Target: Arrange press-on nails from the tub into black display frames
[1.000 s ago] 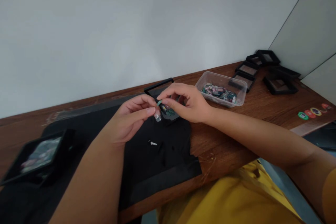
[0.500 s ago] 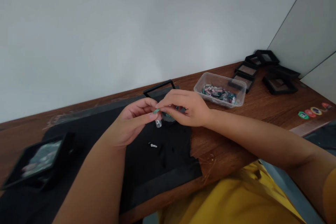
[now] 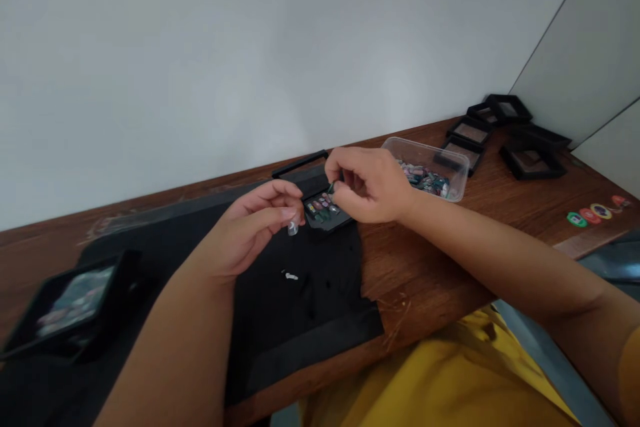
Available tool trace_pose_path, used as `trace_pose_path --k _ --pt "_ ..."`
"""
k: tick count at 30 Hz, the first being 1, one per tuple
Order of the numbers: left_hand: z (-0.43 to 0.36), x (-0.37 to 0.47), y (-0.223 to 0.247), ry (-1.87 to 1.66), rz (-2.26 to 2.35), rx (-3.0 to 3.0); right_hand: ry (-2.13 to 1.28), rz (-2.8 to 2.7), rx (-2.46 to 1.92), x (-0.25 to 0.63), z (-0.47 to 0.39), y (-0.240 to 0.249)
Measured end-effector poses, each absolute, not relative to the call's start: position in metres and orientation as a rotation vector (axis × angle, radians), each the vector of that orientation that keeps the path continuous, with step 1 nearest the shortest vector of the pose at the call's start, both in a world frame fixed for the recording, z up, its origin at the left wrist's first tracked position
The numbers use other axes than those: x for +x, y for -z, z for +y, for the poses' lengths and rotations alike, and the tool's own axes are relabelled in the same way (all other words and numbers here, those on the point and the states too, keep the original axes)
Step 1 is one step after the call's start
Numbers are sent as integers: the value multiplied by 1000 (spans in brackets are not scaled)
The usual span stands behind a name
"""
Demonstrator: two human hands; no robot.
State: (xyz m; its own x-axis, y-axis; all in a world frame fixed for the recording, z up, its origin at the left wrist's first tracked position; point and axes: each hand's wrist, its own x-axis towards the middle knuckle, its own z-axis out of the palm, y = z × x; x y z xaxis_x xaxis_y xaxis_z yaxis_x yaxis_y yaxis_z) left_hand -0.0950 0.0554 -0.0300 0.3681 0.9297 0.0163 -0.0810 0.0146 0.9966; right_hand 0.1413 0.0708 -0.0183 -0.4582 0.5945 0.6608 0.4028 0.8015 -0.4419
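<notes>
My left hand (image 3: 257, 227) is closed, with a small clear piece (image 3: 293, 228) pinched at its fingertips. My right hand (image 3: 373, 183) pinches a small green piece (image 3: 331, 188), mostly hidden by the fingers, above a shallow black case (image 3: 345, 219). Inside that case lie several small oblong pieces (image 3: 321, 205) in green, pink and dark tones, grouped in rows; the right hand covers part of them. A black frame-like lid (image 3: 300, 164) stands behind the case. Below the hands, a small white scrap (image 3: 291, 276) rests on the black mat (image 3: 310, 327).
A clear plastic tub (image 3: 461, 180) of mixed small pieces stands right of my right hand. Several black frame boxes (image 3: 533, 161) lie farther right. Round stickers (image 3: 577, 219) mark the wooden table (image 3: 425, 267). At left sits another black framed case (image 3: 75, 303).
My right hand has moved away from my left hand, rightward over the black case, taking the green piece. The left hand keeps the clear piece, and more of the case now shows.
</notes>
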Motion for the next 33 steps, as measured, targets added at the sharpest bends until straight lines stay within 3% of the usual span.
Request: trace_pose_path --k 9,33 --pt "57 -93 31 -993 1077 1162 -170 -2630 -1468 124 57 13" --pt "57 -93 33 -1017 1109 1175 -105 -2606 -1648 121 58 20"
